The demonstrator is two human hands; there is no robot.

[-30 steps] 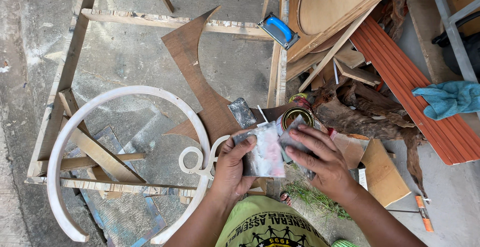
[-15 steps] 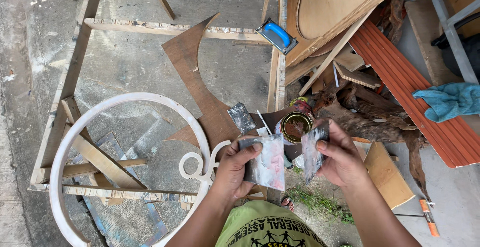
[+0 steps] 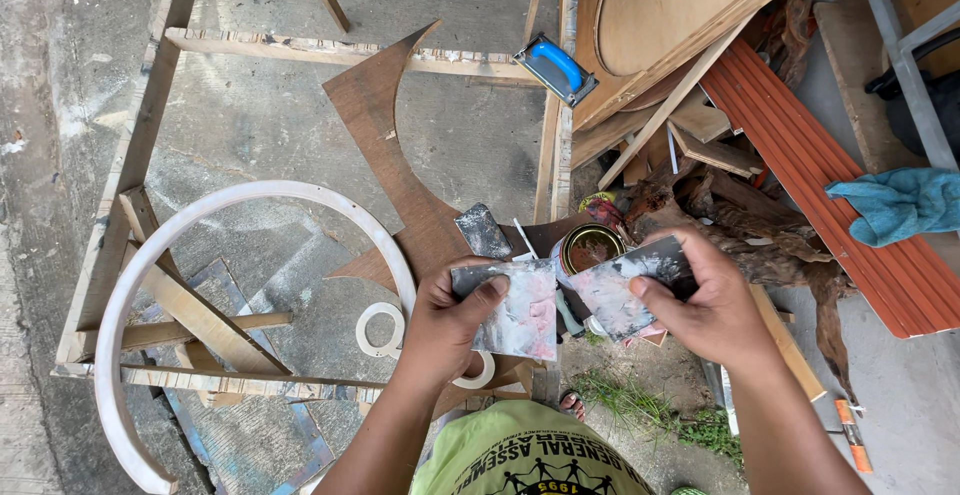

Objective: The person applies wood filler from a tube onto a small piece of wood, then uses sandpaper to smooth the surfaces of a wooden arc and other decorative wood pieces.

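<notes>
Hands apart – left card (image 3: pixel 515 307) upright; right card (image 3: pixel 628 290) tilted.

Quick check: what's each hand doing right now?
Left hand: closed on a smeared flat card.
Right hand: closed on a second smeared card.

The person wears a light green shirt (image 3: pixel 530 450) with a round black print across the front. Both forearms are bare, with no sleeves reaching them. The left hand (image 3: pixel 445 320) and right hand (image 3: pixel 715 305) are bare too: no gloves, rings or watch show.
</notes>
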